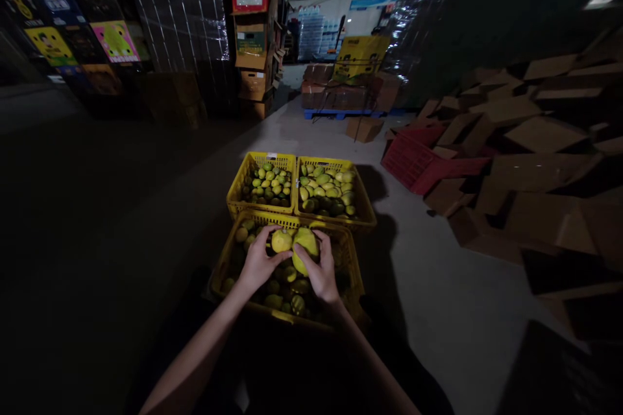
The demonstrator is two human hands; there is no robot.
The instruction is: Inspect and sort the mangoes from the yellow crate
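The left hand point(257, 264) is wrapped around a small yellow-green mango point(281, 241), fingers curled over its left side and top. The right hand point(322, 274) grips a larger mango point(305, 248), fingers closed over its right side and thumb along its lower edge. The 2 fruits touch each other between the hands, held just above the near yellow crate point(351, 259).

That near crate holds more mangoes point(287, 292) (mostly in shadow, so their colours are hard to read), piled under and around the hands. Touching its far rim stand 2 more yellow plastic crates side by side. The far left crate point(239, 185) holds small green-yellow mangoes point(269, 183), and the far right crate point(363, 204) holds somewhat bigger ones point(325, 189), several of them plainly yellow.

All 3 crates sit on a grey concrete floor point(438, 285). To the right, well apart from the crates, a red crate point(413, 162) lies tilted against a heap of flattened cardboard boxes point(535, 162). Further back, brown cartons rest on a blue pallet point(341, 114) with a yellow box point(360, 58) on top. On the left stand stacks of printed cartons point(73, 32) and a tall column of boxes point(250, 26).
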